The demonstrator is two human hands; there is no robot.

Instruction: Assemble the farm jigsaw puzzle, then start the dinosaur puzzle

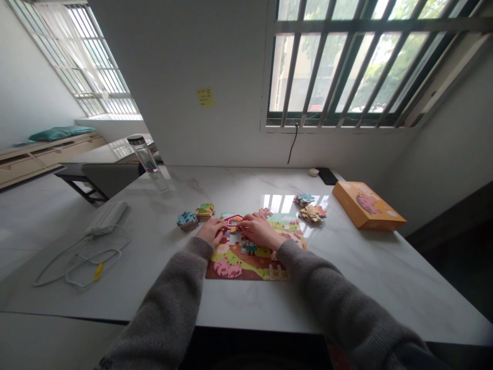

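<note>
A colourful farm-scene jigsaw puzzle (227,268) lies flat on the table in front of me, with a pink spotted pig at its lower left. Both hands are over its upper left part. My left hand (212,232) has its fingers curled at the left edge, fingertips against a puzzle piece (233,222) with a red barn. From the other side, my right hand (260,231) reaches over the picture, its bent fingers touching the same piece. Its palm covers part of the puzzle. A loose pink piece (265,211) lies at the top edge, just beyond the right hand.
Stacks of puzzle pieces stand left (187,221) and right (313,214) of the puzzle. An orange box (367,205) and a black phone (327,176) are at the right. Leftward are a white power strip (108,217) with its cord and a glass bottle (143,154).
</note>
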